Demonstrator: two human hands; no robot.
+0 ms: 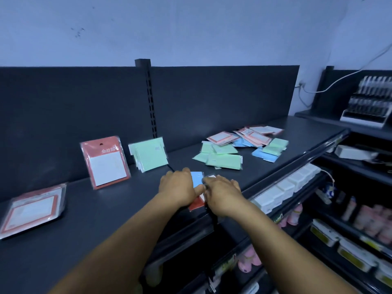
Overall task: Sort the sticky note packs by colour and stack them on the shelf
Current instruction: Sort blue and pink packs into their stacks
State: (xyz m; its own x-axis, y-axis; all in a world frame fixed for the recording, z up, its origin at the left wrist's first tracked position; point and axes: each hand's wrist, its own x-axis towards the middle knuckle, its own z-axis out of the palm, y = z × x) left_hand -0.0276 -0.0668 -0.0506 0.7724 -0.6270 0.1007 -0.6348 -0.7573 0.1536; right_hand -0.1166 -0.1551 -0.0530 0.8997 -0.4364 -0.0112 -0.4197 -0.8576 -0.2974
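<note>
The left hand (177, 187) and right hand (223, 193) meet at the front edge of the shelf (84, 219), fingers curled over a blue pack (197, 179) and a red-and-white pack (197, 203) held between them. Red packs (107, 162) and green packs (149, 154) already lean upright against the back panel, while a mixed pile (239, 145) lies unsorted to the right. The step looks like separating colours; next, each held pack needs carrying to its matching group.

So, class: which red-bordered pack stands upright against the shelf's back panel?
The red pack left of the leaning green packs. The other red ones lie flat, at far left and in the unsorted pile.
</note>
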